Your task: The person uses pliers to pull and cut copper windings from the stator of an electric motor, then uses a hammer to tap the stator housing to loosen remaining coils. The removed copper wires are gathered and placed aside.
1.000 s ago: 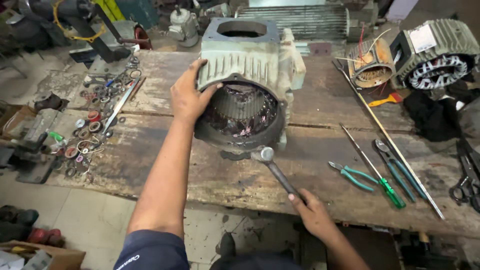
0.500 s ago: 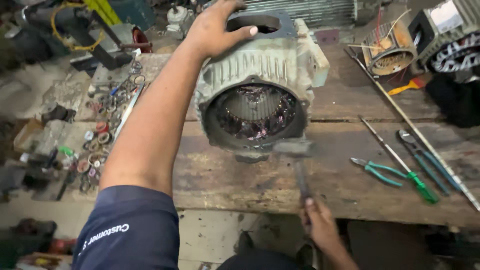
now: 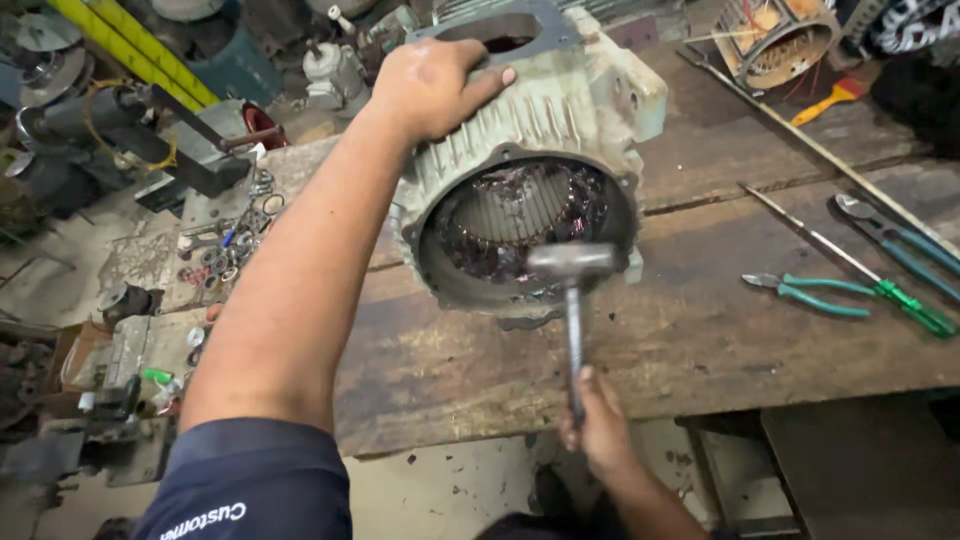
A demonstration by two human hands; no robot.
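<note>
Worn wooden table (image 3: 700,330) carries the ribbed grey motor housing (image 3: 540,150); left hand (image 3: 432,85) fingers grip its top, partly hiding it. Right hand (image 3: 600,430) fingers clasp a steel hammer (image 3: 572,300), head blurred.

Hammer head (image 3: 571,259) is motion-blurred; its face detail cannot be resolved. The right hand (image 3: 600,430) covers the handle's lower end. The left hand (image 3: 432,85) hides part of the motor housing (image 3: 590,110) top. The second stator (image 3: 775,35) is cut by the upper edge.

One motor housing (image 3: 540,130), one hammer (image 3: 572,300), one green-handled pliers (image 3: 815,293), one green-handled screwdriver (image 3: 850,268), two hands
</note>
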